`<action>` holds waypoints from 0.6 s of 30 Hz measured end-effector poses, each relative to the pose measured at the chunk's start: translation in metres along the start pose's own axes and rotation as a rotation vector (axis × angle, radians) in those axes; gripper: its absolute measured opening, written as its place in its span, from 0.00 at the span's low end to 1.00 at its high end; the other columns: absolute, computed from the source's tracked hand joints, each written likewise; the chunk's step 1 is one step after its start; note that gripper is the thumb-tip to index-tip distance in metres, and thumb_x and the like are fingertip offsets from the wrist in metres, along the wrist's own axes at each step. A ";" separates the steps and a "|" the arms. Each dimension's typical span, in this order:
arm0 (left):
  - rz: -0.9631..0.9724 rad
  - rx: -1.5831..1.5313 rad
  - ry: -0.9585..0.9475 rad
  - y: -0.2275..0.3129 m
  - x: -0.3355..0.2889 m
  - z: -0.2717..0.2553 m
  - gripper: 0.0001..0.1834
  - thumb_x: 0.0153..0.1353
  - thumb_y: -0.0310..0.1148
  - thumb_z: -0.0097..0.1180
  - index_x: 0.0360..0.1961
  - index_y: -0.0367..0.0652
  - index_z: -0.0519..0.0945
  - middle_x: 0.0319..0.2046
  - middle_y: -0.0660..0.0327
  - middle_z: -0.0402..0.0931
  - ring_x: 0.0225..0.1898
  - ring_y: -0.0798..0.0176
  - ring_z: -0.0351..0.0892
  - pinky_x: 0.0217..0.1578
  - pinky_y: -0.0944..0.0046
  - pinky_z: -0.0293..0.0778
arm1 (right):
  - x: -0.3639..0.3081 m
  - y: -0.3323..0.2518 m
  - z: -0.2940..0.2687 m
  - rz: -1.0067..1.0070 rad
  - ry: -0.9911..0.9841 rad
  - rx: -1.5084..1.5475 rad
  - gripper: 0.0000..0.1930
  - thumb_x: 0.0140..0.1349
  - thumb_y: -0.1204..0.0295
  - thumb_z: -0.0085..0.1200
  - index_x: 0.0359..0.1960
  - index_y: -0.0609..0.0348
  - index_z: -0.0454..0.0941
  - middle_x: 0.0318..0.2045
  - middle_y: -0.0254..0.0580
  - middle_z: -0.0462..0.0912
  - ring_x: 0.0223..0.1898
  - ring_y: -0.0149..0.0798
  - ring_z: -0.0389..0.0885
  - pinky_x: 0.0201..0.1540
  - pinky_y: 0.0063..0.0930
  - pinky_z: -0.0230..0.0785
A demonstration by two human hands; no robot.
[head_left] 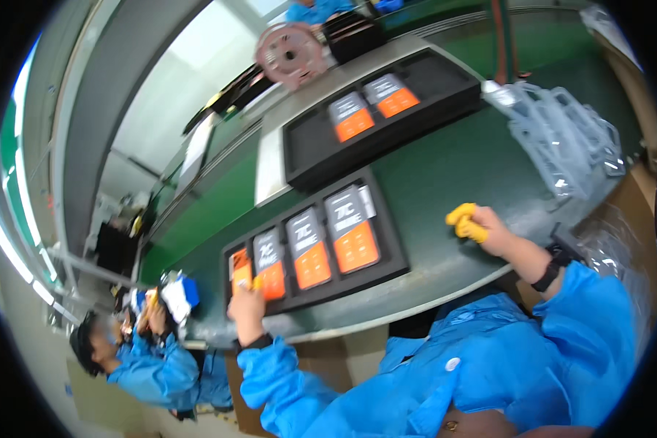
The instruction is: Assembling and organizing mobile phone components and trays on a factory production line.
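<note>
Orange-and-grey packages are counted four in the near black tray, at the counter's front edge, and two in the far black tray. The left hand hides part of the leftmost; grasping, I cannot tell. The right hand is curled, its grip unclear. One reddish reel stands behind; clear plastic pieces heap at right.

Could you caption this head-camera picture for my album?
Left hand at a black tray of orange and grey packs, right hand apart from it, over a green workbench.
</note>
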State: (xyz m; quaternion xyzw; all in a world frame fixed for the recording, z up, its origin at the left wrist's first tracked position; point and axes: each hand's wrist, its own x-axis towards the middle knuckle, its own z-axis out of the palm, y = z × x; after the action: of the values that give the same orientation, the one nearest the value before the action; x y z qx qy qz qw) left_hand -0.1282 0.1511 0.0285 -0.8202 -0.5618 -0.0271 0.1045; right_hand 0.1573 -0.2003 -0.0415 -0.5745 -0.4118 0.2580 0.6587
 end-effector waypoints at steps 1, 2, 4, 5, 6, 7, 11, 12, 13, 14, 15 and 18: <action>-0.022 -0.068 0.204 0.009 -0.013 -0.009 0.21 0.52 0.48 0.46 0.34 0.38 0.73 0.27 0.47 0.74 0.30 0.45 0.74 0.30 0.52 0.69 | 0.001 -0.005 0.003 -0.001 0.051 -0.060 0.13 0.55 0.66 0.50 0.36 0.63 0.71 0.24 0.32 0.73 0.25 0.24 0.68 0.31 0.18 0.63; -0.039 -0.154 0.281 0.026 -0.027 -0.025 0.21 0.51 0.48 0.49 0.31 0.38 0.73 0.25 0.48 0.74 0.29 0.45 0.74 0.29 0.51 0.68 | 0.004 -0.006 0.007 0.001 0.111 -0.126 0.12 0.54 0.69 0.51 0.37 0.63 0.71 0.24 0.33 0.73 0.25 0.25 0.68 0.31 0.19 0.64; 0.189 -0.389 0.465 0.050 -0.055 -0.036 0.14 0.51 0.38 0.52 0.30 0.36 0.71 0.24 0.50 0.73 0.27 0.46 0.73 0.28 0.54 0.68 | 0.004 -0.008 0.009 -0.036 0.188 -0.173 0.14 0.51 0.71 0.54 0.39 0.61 0.71 0.23 0.36 0.73 0.25 0.27 0.70 0.30 0.21 0.65; 0.258 -0.551 0.333 0.067 -0.071 -0.043 0.12 0.51 0.35 0.53 0.31 0.35 0.71 0.26 0.50 0.73 0.29 0.47 0.72 0.29 0.55 0.67 | 0.003 -0.016 0.009 -0.095 0.226 -0.310 0.14 0.50 0.71 0.55 0.39 0.60 0.71 0.22 0.37 0.72 0.25 0.29 0.70 0.29 0.22 0.65; 0.287 -0.739 0.200 0.089 -0.089 -0.046 0.13 0.49 0.33 0.54 0.33 0.35 0.71 0.27 0.51 0.73 0.30 0.50 0.73 0.30 0.57 0.68 | 0.003 -0.020 0.006 -0.157 0.255 -0.444 0.14 0.49 0.71 0.56 0.39 0.59 0.71 0.21 0.38 0.71 0.24 0.31 0.71 0.28 0.22 0.65; 0.441 -0.620 0.187 0.102 -0.098 -0.038 0.15 0.47 0.33 0.56 0.34 0.35 0.72 0.27 0.53 0.73 0.30 0.53 0.74 0.31 0.59 0.69 | 0.003 -0.021 0.001 -0.268 0.324 -0.563 0.16 0.46 0.71 0.58 0.39 0.57 0.72 0.22 0.40 0.71 0.24 0.37 0.71 0.28 0.25 0.66; 0.705 -0.759 0.130 0.155 -0.142 -0.024 0.16 0.43 0.31 0.59 0.33 0.36 0.72 0.29 0.53 0.70 0.32 0.51 0.70 0.33 0.58 0.67 | -0.003 -0.050 -0.044 -0.419 0.683 -0.886 0.19 0.41 0.72 0.60 0.39 0.57 0.71 0.25 0.41 0.72 0.29 0.43 0.71 0.32 0.29 0.66; 0.751 -0.775 0.164 0.160 -0.145 -0.020 0.16 0.42 0.31 0.59 0.33 0.36 0.72 0.30 0.53 0.70 0.33 0.52 0.70 0.34 0.59 0.67 | -0.006 -0.062 -0.057 -0.453 0.795 -1.016 0.20 0.41 0.73 0.60 0.39 0.58 0.71 0.29 0.42 0.72 0.31 0.44 0.71 0.34 0.31 0.65; 0.752 -0.785 0.165 0.164 -0.148 -0.021 0.16 0.42 0.31 0.59 0.33 0.36 0.72 0.30 0.53 0.70 0.33 0.52 0.70 0.34 0.59 0.67 | -0.007 -0.070 -0.075 -0.465 0.874 -1.094 0.21 0.41 0.74 0.60 0.40 0.58 0.70 0.32 0.45 0.71 0.33 0.46 0.71 0.35 0.33 0.65; 0.761 -0.842 0.111 0.167 -0.151 -0.022 0.16 0.42 0.30 0.59 0.33 0.36 0.72 0.30 0.53 0.70 0.33 0.52 0.69 0.33 0.59 0.67 | -0.010 -0.075 -0.090 -0.462 0.991 -1.220 0.20 0.43 0.72 0.58 0.40 0.59 0.70 0.33 0.47 0.71 0.35 0.47 0.70 0.36 0.34 0.65; 0.760 -0.894 0.060 0.170 -0.153 -0.022 0.15 0.42 0.30 0.58 0.33 0.36 0.72 0.30 0.54 0.69 0.32 0.52 0.69 0.32 0.59 0.67 | -0.010 -0.073 -0.108 -0.406 1.055 -1.350 0.19 0.44 0.70 0.57 0.40 0.60 0.70 0.33 0.48 0.70 0.36 0.48 0.70 0.36 0.35 0.65; 0.785 -0.925 0.025 0.176 -0.146 -0.016 0.15 0.42 0.29 0.58 0.34 0.37 0.72 0.29 0.55 0.69 0.32 0.53 0.69 0.33 0.61 0.67 | -0.023 -0.058 -0.151 -0.077 1.055 -1.458 0.18 0.45 0.72 0.57 0.39 0.59 0.71 0.35 0.47 0.71 0.35 0.48 0.71 0.37 0.34 0.65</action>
State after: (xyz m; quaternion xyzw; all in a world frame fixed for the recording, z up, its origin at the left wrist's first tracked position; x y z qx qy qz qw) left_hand -0.0177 -0.0472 -0.0041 -0.9261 -0.1461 -0.2375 -0.2542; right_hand 0.2637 -0.3128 0.0091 -0.8793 -0.1362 -0.3867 0.2424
